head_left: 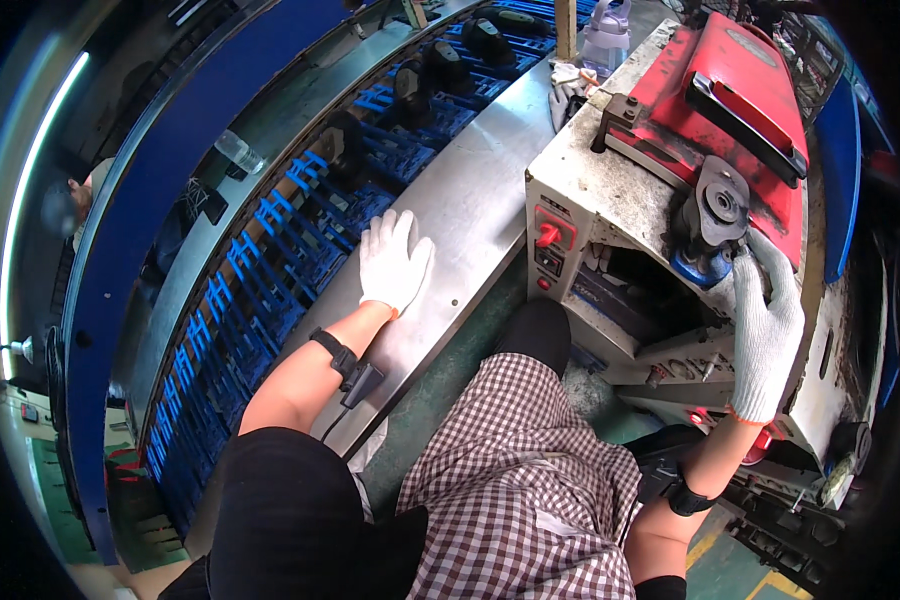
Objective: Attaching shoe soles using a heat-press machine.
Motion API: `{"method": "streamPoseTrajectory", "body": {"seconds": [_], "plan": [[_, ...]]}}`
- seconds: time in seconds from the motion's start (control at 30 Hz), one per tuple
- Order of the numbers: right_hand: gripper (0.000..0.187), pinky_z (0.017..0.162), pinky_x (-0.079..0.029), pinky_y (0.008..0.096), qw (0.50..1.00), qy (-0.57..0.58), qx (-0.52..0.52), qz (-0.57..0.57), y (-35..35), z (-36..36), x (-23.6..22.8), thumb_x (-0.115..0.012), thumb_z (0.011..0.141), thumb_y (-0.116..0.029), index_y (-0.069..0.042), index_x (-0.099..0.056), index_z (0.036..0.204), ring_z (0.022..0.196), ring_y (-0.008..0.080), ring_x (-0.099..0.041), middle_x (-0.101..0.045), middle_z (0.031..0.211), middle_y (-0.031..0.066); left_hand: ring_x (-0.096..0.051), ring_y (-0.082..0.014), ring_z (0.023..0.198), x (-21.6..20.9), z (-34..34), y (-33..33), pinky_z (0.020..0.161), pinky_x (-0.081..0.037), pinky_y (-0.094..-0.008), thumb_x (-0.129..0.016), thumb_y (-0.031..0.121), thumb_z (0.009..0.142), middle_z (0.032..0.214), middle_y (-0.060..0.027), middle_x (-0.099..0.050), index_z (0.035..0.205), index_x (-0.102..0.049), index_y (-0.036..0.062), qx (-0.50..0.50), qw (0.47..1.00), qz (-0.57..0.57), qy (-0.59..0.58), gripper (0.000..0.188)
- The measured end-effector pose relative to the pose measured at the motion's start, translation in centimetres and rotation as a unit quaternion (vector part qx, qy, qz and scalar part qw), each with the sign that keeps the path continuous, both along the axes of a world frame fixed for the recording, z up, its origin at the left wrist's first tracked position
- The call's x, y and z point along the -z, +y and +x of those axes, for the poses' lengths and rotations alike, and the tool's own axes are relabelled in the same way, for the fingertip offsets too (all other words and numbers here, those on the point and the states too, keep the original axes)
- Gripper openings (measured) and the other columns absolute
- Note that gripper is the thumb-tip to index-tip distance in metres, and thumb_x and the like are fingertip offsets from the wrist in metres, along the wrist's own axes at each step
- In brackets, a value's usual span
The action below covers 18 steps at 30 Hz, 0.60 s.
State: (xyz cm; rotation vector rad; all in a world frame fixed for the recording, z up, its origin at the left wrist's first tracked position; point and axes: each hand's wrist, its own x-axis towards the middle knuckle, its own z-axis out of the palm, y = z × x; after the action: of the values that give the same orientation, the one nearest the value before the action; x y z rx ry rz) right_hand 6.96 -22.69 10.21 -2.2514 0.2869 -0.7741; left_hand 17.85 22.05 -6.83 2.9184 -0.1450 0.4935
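My left hand (392, 262), in a white knit glove, lies flat with fingers spread on the steel side plate (470, 200) of a conveyor. It holds nothing. My right hand (765, 320), also gloved, reaches up to the front of a worn white machine (610, 190) with a red top (730, 90). Its fingers rest against a dark part at the round metal head (720, 205), just above a blue piece (698, 268). Whether the fingers grip anything there is hidden.
A blue slatted conveyor belt (270, 260) curves along my left, carrying several dark shoes (440, 65). A clear bottle (238, 150) lies on the far rail. Spare white gloves (568, 85) and a plastic bottle (607, 35) sit near the machine's far corner. Red buttons (548, 235) face me.
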Motion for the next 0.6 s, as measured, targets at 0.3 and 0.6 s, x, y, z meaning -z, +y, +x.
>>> {"method": "streamPoseTrajectory", "body": {"seconds": [0.3,0.6], "plan": [[0.031,0.099,-0.052,0.0329,1.0,-0.005,-0.009,0.004,0.1,-0.1,-0.2,-0.073,0.099,-0.014,-0.003,-0.073,0.128,0.108,0.0175,-0.069,-0.076,0.117,0.0133,-0.025,-0.0475,0.156,-0.2,0.3,-0.2,0.129,-0.017,-0.0577,-0.061,0.043,0.097,0.164,-0.0264,-0.036,0.16,-0.038,0.0055,-0.048,0.996,0.024,0.073,0.077],[0.03,0.098,-0.052,0.0333,1.0,-0.012,-0.015,0.019,0.5,-0.1,-0.4,-0.072,0.1,-0.015,-0.003,-0.073,0.128,0.108,0.018,-0.068,-0.075,0.117,0.0138,-0.038,-0.0464,0.146,1.0,0.4,0.1,0.125,-0.025,-0.0574,-0.058,0.042,0.099,0.156,-0.026,-0.044,0.149,-0.051,0.0083,-0.054,0.994,0.042,-0.089,0.061]]}}
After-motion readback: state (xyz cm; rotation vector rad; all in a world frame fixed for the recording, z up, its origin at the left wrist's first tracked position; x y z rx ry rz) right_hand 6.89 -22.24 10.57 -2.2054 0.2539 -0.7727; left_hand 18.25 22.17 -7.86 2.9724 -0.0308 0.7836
